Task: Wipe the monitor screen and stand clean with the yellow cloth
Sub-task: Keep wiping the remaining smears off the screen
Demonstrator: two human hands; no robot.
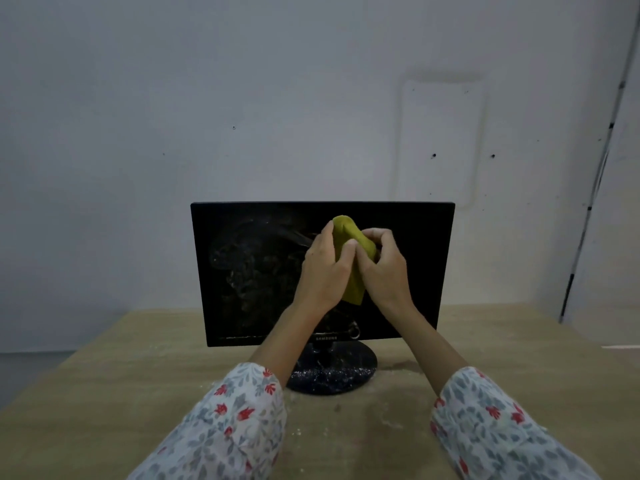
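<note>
A black monitor point(242, 271) stands on a round black stand point(346, 375) in the middle of the table. Its dark screen is smeared with dusty marks on the left half, and the stand base is speckled with white powder. Both hands hold a yellow cloth point(349, 233) up in front of the screen's centre. My left hand point(322, 271) grips the cloth's left side; my right hand point(384, 265) pinches its right side. The cloth is bunched between them, with a corner hanging below the palms. Whether it touches the screen is unclear.
The wooden table point(121, 375) carries traces of white powder around the stand. A plain pale wall point(242, 98) rises close behind the monitor. A cable or pipe point(595, 188) runs down the wall corner at the far right.
</note>
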